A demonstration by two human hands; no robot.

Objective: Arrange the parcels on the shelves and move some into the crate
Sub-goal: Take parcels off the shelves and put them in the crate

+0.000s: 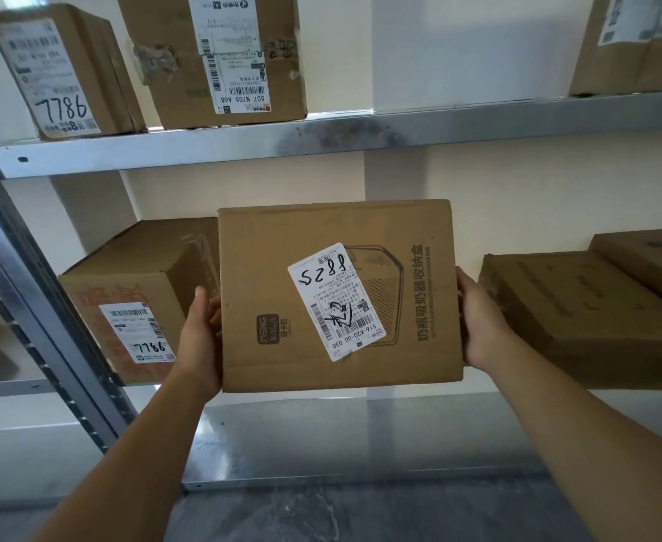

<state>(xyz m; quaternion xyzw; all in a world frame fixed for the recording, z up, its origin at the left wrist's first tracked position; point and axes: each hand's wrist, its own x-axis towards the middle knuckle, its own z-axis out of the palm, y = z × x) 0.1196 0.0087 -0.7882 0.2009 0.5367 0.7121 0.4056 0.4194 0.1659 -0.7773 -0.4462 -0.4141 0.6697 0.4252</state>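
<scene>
**We held one parcel clear of the shelves, with most of the sorting left to do.**

Our left hand (200,338) and right hand (482,326) were well apart, each clamped on one side of the labelled parcel (337,295), which hung upright in the air above the bare stretch of the middle shelf (341,436). That gap lay between a red-printed box (134,307) and two flat boxes (579,307). Three more boxes stood on the upper shelf (360,134). We judged the shelving partly done and this parcel not yet placed. No crate was in view, so we could not tell whether anything had gone into it.
</scene>
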